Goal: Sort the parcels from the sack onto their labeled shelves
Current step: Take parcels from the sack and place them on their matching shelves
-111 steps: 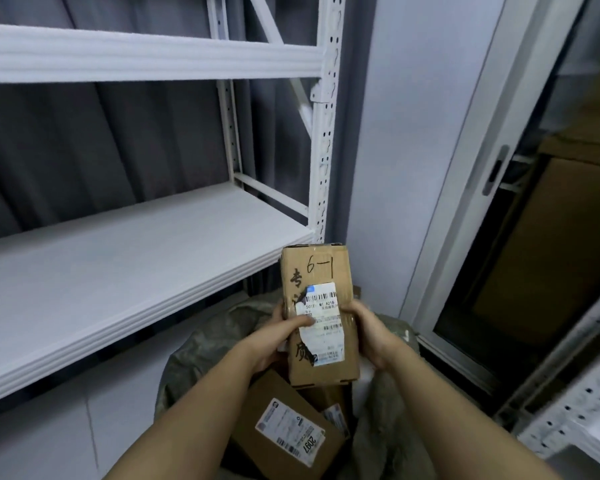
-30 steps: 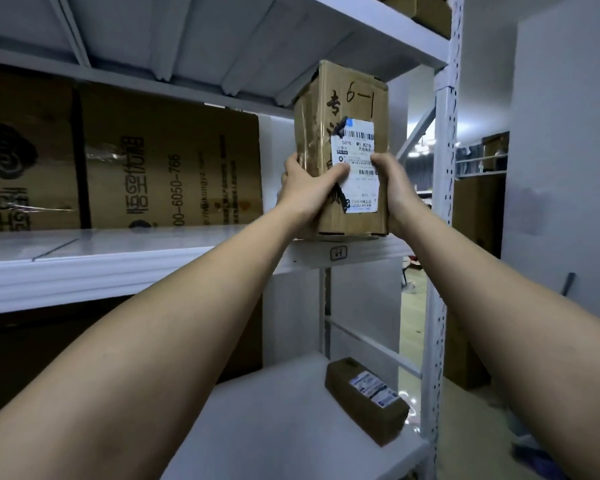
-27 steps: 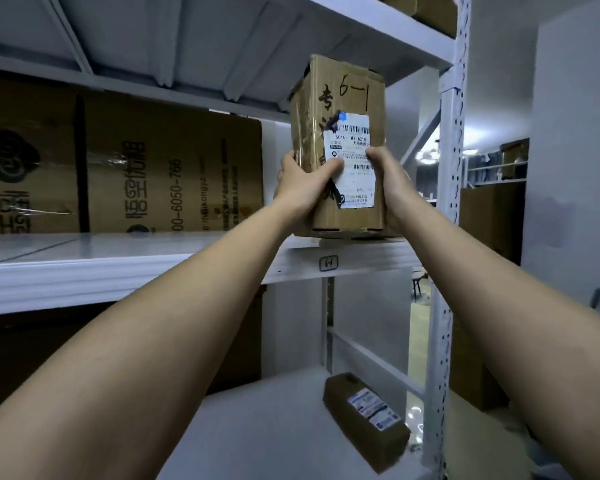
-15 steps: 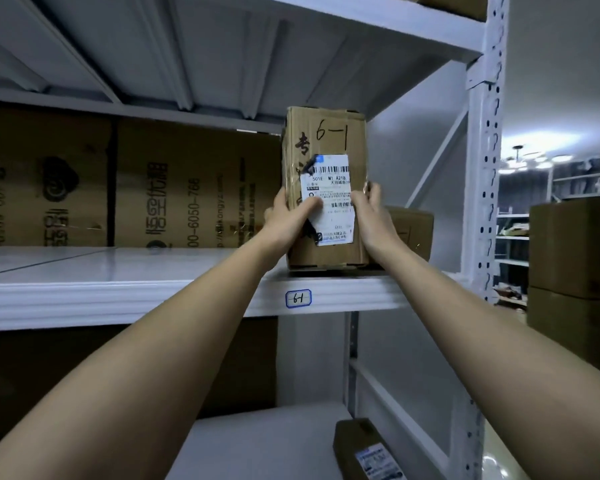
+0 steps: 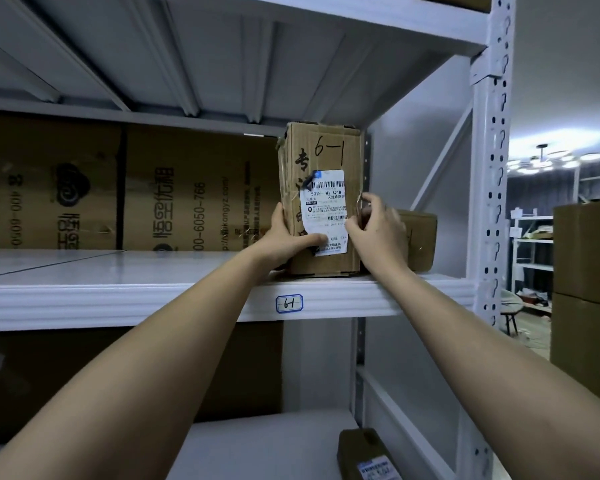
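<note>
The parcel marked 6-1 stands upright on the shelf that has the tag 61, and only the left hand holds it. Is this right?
Not quite. The head view shows both hands on the parcel: the left hand and the right hand each grip a side. It does stand upright on the shelf tagged 61.

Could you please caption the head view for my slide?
Both hands set parcel 6-1 on shelf 61.
</note>
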The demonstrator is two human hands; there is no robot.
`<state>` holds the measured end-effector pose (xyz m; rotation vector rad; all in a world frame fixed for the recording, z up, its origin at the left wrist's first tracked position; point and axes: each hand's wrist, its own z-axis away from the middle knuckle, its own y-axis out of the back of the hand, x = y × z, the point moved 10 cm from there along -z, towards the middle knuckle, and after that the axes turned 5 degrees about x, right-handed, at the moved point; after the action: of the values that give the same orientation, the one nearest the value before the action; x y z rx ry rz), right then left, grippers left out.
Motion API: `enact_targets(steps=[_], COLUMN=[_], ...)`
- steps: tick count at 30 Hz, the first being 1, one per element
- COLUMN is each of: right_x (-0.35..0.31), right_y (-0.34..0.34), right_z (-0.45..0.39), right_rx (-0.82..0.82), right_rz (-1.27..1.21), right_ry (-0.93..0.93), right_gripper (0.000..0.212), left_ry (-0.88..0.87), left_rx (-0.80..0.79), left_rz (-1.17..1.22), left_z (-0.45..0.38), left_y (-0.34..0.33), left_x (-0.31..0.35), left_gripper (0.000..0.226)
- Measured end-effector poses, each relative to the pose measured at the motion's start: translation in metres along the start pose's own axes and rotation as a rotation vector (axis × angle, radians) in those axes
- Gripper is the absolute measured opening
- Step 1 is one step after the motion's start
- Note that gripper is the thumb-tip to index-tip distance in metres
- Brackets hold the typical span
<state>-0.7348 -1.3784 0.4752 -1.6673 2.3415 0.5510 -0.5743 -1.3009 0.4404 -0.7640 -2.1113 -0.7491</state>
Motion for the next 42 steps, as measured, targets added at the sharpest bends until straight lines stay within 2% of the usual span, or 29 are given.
enact_targets(steps=[6,11,17,22,29,36,40,42], right_x=[0.011,0.012,0.019,0.024,0.016,0.018,0.017,0.011], right_y=[-0.004,0.001,-0.009,-0.017,-0.013,-0.011,-0.010,-0.002], right_z=[-0.005,-0.003,0.000,-0.003,-0.005,-0.008,-0.007,-0.007], right_rx=[0.026,0.065,-0.028,-0.108,-0.124,-0.144,-0.143,-0.061], right_rz=[0.199,0.274,0.277,0.255,0.299,0.293,0.292,0.250], right_ry=[0.031,0.072,0.074,0.042,0.082,0.068,0.069,0.083], right_gripper=[0.046,0.046,0.063,0.064,0.061,0.061,0.061,0.059], left_ry=[0.014,0.039,0.067,0.088,0.144,0.221,0.221,0.207], left_rx=[0.045,0.016,0.027,0.055,0.088,0.129,0.124,0.146], left_rz=[-0.052,-0.038,-0.089,-0.106,-0.159,-0.199,-0.153,-0.102], left_z=[-0.012,-0.017,-0.023,-0.024,-0.026,-0.018,-0.014,-0.011], left_y=[0.000,-0.006,-0.006,-0.010,-0.008,-0.006,-0.005,-0.003], left_x=[-0.005,-0.008,-0.015,-0.019,-0.025,-0.031,-0.030,-0.026], left_gripper=[0.100,0.099,0.099,0.099,0.098,0.118,0.115,0.108])
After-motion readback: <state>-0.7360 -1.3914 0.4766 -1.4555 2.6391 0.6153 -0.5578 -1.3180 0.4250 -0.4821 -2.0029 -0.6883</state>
